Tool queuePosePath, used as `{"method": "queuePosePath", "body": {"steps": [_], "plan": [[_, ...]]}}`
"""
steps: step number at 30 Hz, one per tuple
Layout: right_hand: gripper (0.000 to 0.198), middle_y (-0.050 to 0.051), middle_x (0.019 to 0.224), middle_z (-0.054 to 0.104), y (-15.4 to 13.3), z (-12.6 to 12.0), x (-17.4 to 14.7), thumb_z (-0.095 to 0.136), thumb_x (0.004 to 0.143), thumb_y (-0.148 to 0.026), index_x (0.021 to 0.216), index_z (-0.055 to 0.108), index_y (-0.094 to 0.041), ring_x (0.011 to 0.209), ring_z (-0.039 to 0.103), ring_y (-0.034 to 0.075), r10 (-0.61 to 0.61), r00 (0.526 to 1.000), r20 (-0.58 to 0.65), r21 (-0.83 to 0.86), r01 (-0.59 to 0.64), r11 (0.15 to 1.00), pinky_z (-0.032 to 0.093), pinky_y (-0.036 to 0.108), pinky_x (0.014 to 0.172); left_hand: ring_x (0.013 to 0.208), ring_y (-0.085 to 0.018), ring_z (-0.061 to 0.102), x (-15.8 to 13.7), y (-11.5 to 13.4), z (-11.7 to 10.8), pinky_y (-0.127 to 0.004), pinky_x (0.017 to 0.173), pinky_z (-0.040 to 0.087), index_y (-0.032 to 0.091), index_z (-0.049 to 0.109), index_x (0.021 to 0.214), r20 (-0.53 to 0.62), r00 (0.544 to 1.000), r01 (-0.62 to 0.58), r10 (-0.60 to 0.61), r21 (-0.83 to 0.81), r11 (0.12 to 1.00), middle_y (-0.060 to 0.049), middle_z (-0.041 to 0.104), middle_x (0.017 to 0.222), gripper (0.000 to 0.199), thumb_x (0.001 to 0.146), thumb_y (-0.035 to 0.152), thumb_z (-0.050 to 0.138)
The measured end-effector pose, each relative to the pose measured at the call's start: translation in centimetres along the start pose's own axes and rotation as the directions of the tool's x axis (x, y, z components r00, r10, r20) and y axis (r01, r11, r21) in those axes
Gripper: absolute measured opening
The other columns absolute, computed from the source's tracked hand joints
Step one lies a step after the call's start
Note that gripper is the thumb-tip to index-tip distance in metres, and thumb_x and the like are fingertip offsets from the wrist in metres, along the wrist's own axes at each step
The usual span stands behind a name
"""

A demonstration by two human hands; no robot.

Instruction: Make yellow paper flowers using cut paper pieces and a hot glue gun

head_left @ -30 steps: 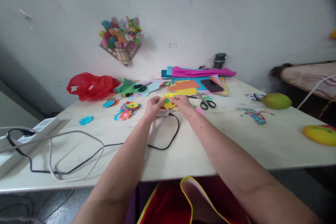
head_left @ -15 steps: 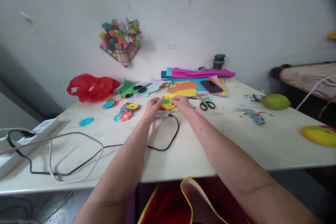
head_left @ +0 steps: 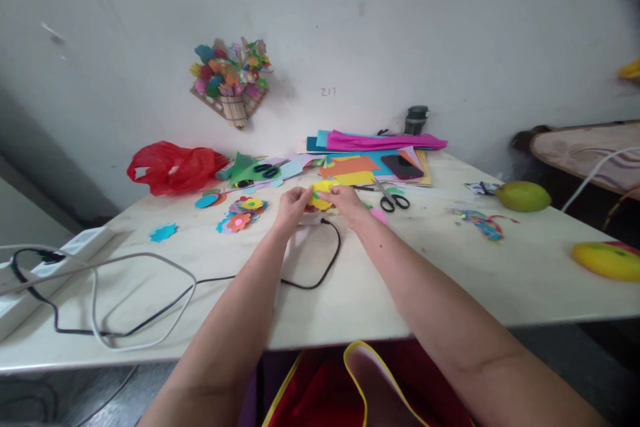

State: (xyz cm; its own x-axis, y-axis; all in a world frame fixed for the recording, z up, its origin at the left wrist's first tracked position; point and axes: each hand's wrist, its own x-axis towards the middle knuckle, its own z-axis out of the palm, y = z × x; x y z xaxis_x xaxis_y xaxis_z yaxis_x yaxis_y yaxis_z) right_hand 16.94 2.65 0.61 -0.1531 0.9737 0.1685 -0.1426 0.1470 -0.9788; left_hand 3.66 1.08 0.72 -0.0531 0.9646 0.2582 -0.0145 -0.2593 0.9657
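A yellow paper flower [head_left: 321, 188] with a green centre is held up between both hands over the middle of the table. My left hand [head_left: 292, 207] pinches its left edge. On the other side my right hand [head_left: 349, 203] has its fingers closed on the flower, with the thumb partly over the green centre. Beneath the flower a white object [head_left: 310, 219] with a black cord shows in part; I cannot make out its kind. To the left lies a pile of paper flowers [head_left: 240, 219] in several colours. Black-handled scissors [head_left: 393, 202] rest just right of my right hand.
Coloured sheets [head_left: 350, 167] lie at the back with a phone [head_left: 403, 167] on them. A red plastic bag [head_left: 175, 167], a second pair of scissors [head_left: 271, 168] and a blue flower [head_left: 164, 232] are on the left. Cables run from a power strip [head_left: 83, 247]. A green mango [head_left: 523, 195] sits right.
My right thumb and fingers have moved inward over the flower, covering more of its green centre. The left hand stays nearly in place.
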Motion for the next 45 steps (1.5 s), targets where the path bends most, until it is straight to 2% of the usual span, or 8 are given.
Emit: {"method": "queuePosePath", "body": {"steps": [9,13,16,20,27,37,42,45], "plan": [[0.031,-0.005,0.048,0.048,0.14,-0.16,0.15,0.072,0.052,-0.038,0.052,0.049,-0.016,0.047,0.045,0.008,-0.002,1.0,-0.006,-0.011,0.002,1.0,0.035,0.023,0.049,0.044,-0.011,0.058,0.2,-0.24,0.05,-0.021,0.046,0.048,0.013,0.05,0.063,0.002,1.0,0.0,0.0,-0.017,1.0,0.003,0.054,0.051,0.043,0.058,0.052,0.068],[0.031,-0.002,0.054,0.055,-0.14,-0.25,-0.03,0.071,0.054,-0.042,0.058,0.056,-0.015,0.052,0.05,0.01,0.024,0.999,0.039,0.031,-0.025,0.999,0.039,0.025,0.053,0.043,-0.011,0.057,0.21,-0.16,0.03,-0.02,0.044,0.047,0.013,0.05,0.062,-0.016,1.0,-0.003,0.003,-0.017,1.0,0.003,0.054,0.051,0.044,0.058,0.053,0.067],[0.031,0.0,0.057,0.058,-0.49,-0.26,-0.19,0.07,0.055,-0.043,0.059,0.058,-0.015,0.053,0.052,0.011,0.033,0.999,0.021,0.048,-0.034,0.998,0.04,0.026,0.056,0.044,-0.011,0.057,0.11,-0.01,0.0,-0.021,0.045,0.048,0.013,0.05,0.063,-0.031,1.0,-0.007,0.006,-0.03,1.0,0.002,0.055,0.052,0.044,0.057,0.053,0.067],[0.028,-0.001,0.054,0.056,-0.59,-0.28,-0.14,0.07,0.055,-0.041,0.055,0.056,-0.016,0.051,0.05,0.01,0.007,1.0,-0.026,0.037,-0.006,0.999,0.04,0.026,0.055,0.045,-0.011,0.058,-0.01,0.16,-0.1,-0.023,0.048,0.049,0.013,0.05,0.063,-0.001,1.0,0.009,-0.009,-0.037,0.999,0.001,0.056,0.054,0.044,0.059,0.054,0.066],[0.026,-0.001,0.054,0.056,-0.06,-0.39,0.21,0.067,0.057,-0.04,0.056,0.059,-0.015,0.051,0.048,0.01,-0.027,0.999,-0.019,-0.002,0.027,1.0,0.037,0.025,0.053,0.05,-0.011,0.059,-0.01,-0.14,-0.15,-0.023,0.051,0.051,0.013,0.051,0.063,0.043,0.999,-0.014,0.015,-0.023,1.0,0.001,0.056,0.056,0.042,0.058,0.05,0.068],[0.025,-0.002,0.051,0.055,-0.03,-0.29,0.22,0.068,0.056,-0.038,0.056,0.059,-0.015,0.051,0.047,0.009,-0.041,0.999,-0.023,-0.014,0.04,0.999,0.037,0.023,0.052,0.049,-0.009,0.055,0.17,-0.27,0.04,-0.023,0.051,0.051,0.013,0.048,0.06,0.004,0.999,-0.035,0.035,-0.035,0.999,0.002,0.054,0.054,0.045,0.054,0.051,0.07],[0.024,-0.001,0.053,0.057,0.09,-0.27,0.3,0.068,0.057,-0.038,0.056,0.058,-0.016,0.05,0.049,0.01,-0.031,0.999,-0.01,0.018,0.031,0.999,0.038,0.023,0.05,0.058,-0.012,0.058,-0.21,0.12,-0.06,-0.024,0.053,0.052,0.013,0.054,0.067,0.051,0.998,-0.031,0.033,-0.05,0.998,-0.002,0.059,0.063,0.042,0.064,0.054,0.062],[0.024,0.0,0.054,0.058,0.16,-0.33,0.37,0.069,0.056,-0.038,0.057,0.059,-0.016,0.052,0.051,0.01,-0.029,0.999,0.012,0.048,0.029,0.998,0.04,0.024,0.052,0.058,-0.012,0.058,-0.27,0.19,-0.19,-0.025,0.053,0.052,0.013,0.054,0.067,0.055,0.998,-0.013,0.016,-0.055,0.998,-0.002,0.059,0.062,0.041,0.064,0.053,0.062]]}}
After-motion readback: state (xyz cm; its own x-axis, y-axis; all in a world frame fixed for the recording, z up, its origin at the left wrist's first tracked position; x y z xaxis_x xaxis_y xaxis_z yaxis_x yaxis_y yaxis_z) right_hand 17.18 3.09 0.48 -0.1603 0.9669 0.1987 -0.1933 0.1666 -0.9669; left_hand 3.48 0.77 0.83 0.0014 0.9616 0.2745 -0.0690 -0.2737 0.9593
